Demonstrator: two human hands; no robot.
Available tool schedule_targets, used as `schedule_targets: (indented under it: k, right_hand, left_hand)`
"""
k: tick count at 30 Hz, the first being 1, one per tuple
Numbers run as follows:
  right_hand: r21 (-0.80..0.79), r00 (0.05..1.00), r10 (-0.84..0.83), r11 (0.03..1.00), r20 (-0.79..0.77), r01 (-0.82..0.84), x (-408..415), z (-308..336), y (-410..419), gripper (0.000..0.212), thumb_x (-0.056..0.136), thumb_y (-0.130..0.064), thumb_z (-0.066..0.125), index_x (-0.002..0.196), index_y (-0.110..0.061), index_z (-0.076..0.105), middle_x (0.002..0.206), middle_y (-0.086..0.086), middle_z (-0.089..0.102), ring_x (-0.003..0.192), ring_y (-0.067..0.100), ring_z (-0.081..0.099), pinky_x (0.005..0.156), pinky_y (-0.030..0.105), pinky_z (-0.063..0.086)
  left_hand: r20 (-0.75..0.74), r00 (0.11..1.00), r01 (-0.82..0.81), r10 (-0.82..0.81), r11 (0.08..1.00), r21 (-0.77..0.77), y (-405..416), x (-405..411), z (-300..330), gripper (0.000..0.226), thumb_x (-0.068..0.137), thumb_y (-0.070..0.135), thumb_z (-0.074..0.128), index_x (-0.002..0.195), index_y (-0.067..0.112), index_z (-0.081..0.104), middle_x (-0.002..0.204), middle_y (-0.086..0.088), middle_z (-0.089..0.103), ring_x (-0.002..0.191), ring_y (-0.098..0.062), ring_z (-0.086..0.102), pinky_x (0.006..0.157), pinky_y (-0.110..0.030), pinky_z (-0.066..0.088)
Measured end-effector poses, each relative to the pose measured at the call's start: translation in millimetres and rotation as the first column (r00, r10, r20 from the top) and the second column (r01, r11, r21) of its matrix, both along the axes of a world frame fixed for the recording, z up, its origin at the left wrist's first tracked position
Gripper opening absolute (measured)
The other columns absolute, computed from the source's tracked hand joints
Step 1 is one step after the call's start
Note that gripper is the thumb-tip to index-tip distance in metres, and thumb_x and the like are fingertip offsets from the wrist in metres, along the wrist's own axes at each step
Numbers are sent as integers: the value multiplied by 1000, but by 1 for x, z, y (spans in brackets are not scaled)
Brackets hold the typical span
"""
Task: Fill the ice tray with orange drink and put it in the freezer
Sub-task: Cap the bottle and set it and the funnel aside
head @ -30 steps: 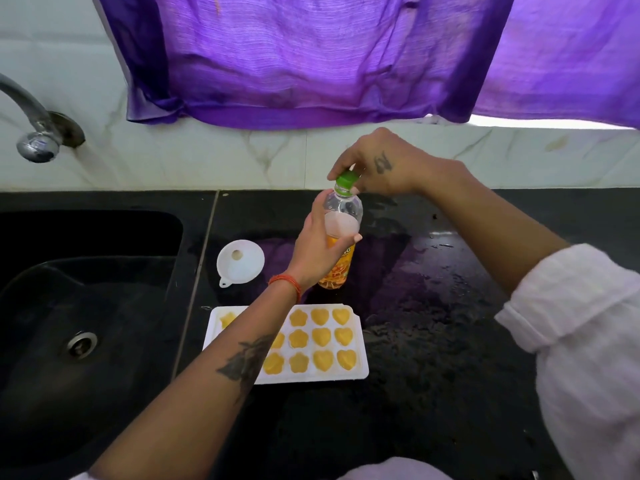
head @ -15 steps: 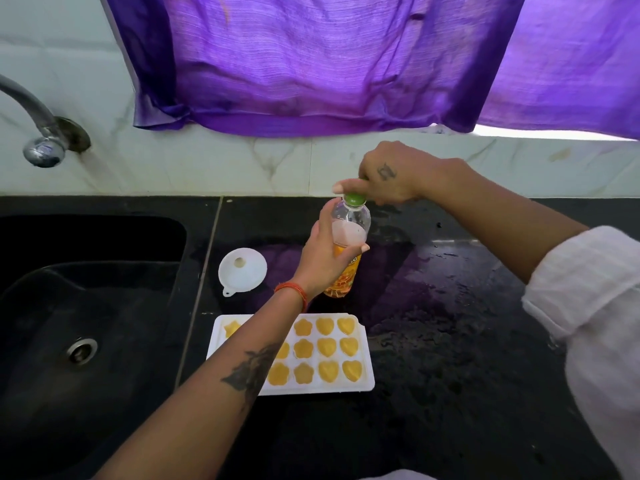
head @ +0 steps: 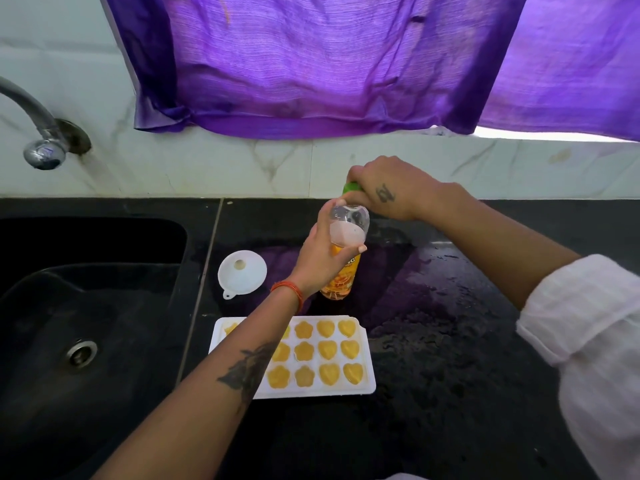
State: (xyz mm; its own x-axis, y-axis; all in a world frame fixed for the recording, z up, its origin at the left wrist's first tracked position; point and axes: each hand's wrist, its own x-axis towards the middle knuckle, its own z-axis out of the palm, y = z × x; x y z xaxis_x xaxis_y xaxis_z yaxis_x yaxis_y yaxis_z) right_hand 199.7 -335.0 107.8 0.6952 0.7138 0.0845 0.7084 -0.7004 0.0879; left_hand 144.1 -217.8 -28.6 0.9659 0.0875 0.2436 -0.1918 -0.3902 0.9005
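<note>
Standing on the black counter, the bottle is wrapped by the left hand, while the right hand pinches its green cap. Just in front lies the white ice tray, its moulds full of orange drink, with a funnel near the bottle's left.

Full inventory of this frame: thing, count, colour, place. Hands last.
ice tray: 1, white, visible moulds filled orange, counter front, partly under left forearm
bottle: 1, clear with orange drink, upright behind tray
cap: 1, green, on bottle top
funnel: 1, white, counter left of bottle
counter: 1, black, wet patches
sink: 1, black, left
tap: 1, chrome, wall above sink
curtain: purple, above counter
left hand: grips bottle body
right hand: grips cap
</note>
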Motion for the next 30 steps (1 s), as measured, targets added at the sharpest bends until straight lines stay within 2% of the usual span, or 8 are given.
schedule_targets:
  k: [7, 10, 14, 16, 19, 23, 27, 30]
  right_hand:
    - [52, 993, 94, 995, -66, -91, -1, -2, -5, 33, 93, -18, 54, 125, -15, 50, 115, 13, 59, 98, 25, 54, 78, 27, 38]
    - [64, 998, 69, 996, -14, -68, -1, -6, -6, 32, 96, -30, 48, 120, -9, 51, 112, 15, 60, 92, 25, 55, 76, 28, 39]
    - [8, 986, 3, 1000, 167, -4, -3, -13, -7, 53, 95, -52, 32, 103, -5, 54, 93, 12, 64, 70, 18, 49, 66, 29, 39]
    - [12, 1000, 9, 1000, 28, -9, -1, -5, -9, 49, 93, -52, 40, 111, -9, 55, 101, 13, 64, 79, 22, 55, 70, 31, 41]
    - [52, 977, 101, 994, -187, -93, 3, 2, -12, 48, 90, -33, 57, 133, -17, 46, 120, 11, 59, 103, 26, 55, 87, 33, 42]
    - [83, 992, 122, 989, -6, -121, -1, -12, -9, 36, 95, -28, 50, 125, -10, 50, 116, 14, 57, 101, 26, 55, 82, 28, 41]
    - [74, 972, -7, 997, 233, -10, -5, -24, -9, 53, 94, -51, 34, 102, -4, 56, 95, 13, 63, 74, 20, 52, 63, 28, 36]
    - [89, 993, -31, 996, 115, 21, -1, -16, -9, 53, 91, -54, 42, 102, -6, 60, 95, 14, 66, 73, 23, 55, 60, 26, 35]
  left_hand:
    - [0, 1000, -5, 5, 1000, -3, 0, -3, -3, 82, 80, 30, 71, 142, 32, 17, 141, -10, 38, 111, -17, 46, 83, -25, 42]
    - [26, 999, -23, 23, 1000, 0, -2, -3, -2, 81, 80, 30, 71, 140, 35, 17, 142, -8, 38, 112, -17, 46, 80, -21, 41]
    - [28, 999, -16, 16, 1000, 3, -3, -5, -3, 84, 81, 30, 70, 143, 34, 14, 145, -7, 35, 116, -10, 39, 81, -14, 36]
    - [21, 1000, -8, 8, 1000, 1, -2, -5, -2, 84, 80, 31, 71, 142, 33, 15, 143, -8, 37, 115, -14, 42, 82, -18, 39]
    - [-4, 1000, -14, 14, 1000, 5, -1, -5, -1, 83, 79, 30, 72, 142, 32, 17, 140, -9, 39, 112, -18, 46, 85, -27, 42]
    - [4, 1000, -27, 27, 1000, -8, -1, -7, 0, 82, 80, 30, 72, 141, 32, 18, 139, -9, 40, 112, -18, 47, 84, -27, 43]
    - [4, 1000, -16, 16, 1000, -6, -4, -8, 2, 81, 81, 28, 71, 142, 31, 18, 141, -9, 40, 121, -23, 46, 94, -35, 46]
    - [-2, 1000, -4, 4, 1000, 1, -3, -7, 2, 82, 81, 27, 70, 142, 31, 16, 143, -10, 37, 122, -22, 45, 91, -29, 42]
